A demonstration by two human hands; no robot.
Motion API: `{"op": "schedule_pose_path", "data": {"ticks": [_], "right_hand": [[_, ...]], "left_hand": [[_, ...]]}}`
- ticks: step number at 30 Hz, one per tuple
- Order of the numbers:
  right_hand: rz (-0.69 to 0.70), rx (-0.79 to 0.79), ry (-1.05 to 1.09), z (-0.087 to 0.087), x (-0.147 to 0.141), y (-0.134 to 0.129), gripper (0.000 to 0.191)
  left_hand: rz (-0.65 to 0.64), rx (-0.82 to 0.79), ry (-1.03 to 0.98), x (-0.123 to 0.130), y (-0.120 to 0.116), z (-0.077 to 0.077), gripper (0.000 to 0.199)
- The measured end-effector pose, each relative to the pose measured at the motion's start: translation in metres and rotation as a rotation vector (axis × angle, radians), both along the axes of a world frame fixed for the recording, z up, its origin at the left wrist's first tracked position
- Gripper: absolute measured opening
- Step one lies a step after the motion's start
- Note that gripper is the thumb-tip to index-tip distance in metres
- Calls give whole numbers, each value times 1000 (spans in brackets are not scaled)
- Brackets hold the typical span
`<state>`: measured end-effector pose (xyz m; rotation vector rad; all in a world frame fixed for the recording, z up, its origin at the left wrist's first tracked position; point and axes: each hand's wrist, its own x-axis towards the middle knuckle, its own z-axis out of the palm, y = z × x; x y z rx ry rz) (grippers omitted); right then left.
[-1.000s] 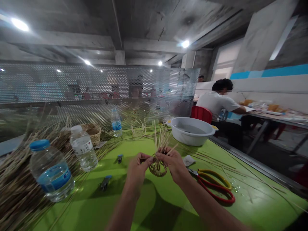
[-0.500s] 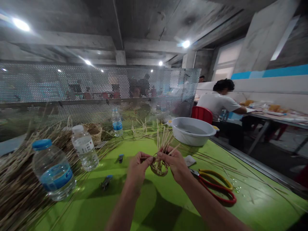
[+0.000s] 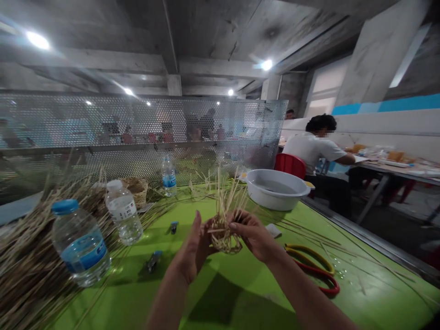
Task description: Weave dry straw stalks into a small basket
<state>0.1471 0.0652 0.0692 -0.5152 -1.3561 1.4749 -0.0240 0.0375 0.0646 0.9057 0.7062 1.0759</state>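
Note:
A small woven straw basket [image 3: 225, 242], with long loose straws [image 3: 225, 197] standing up from it, is held above the green table. My right hand [image 3: 252, 231] pinches its right side between thumb and fingers. My left hand [image 3: 192, 250] is at the basket's left side, the thumb raised and apart from the fingers. Its fingertips reach toward the weave and are partly hidden. Right of my right hand lie scissors [image 3: 314, 263] with one yellow and one red handle, the blades hidden behind my forearm.
A grey basin [image 3: 278, 195] stands at the back right. Several bottles, including a blue-capped bottle [image 3: 80, 247], stand at left beside a straw heap [image 3: 30, 261] and a woven basket [image 3: 137, 190]. Two small clips, one dark clip [image 3: 153, 261] nearer, lie left. A person [image 3: 309, 146] sits beyond.
My left thumb has lifted off the straw, and that hand has opened and turned at the basket's side. The basket has tilted a little; my right hand stays on it.

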Motion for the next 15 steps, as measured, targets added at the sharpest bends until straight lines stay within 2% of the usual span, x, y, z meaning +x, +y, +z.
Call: {"op": "schedule_pose_path", "data": {"ticks": [3,7,15], "right_hand": [[60,-8,-22,-1,4,1,21],[69,-20,9,0,7,3,22],[63,-2,34,-3,6,8,21]], "left_hand": [[-36,-18,-63,4,-1,-1,59],[-13,-15,-63,5,-3,-2,42],[-17,9,-97,0,-5,2,41]]}}
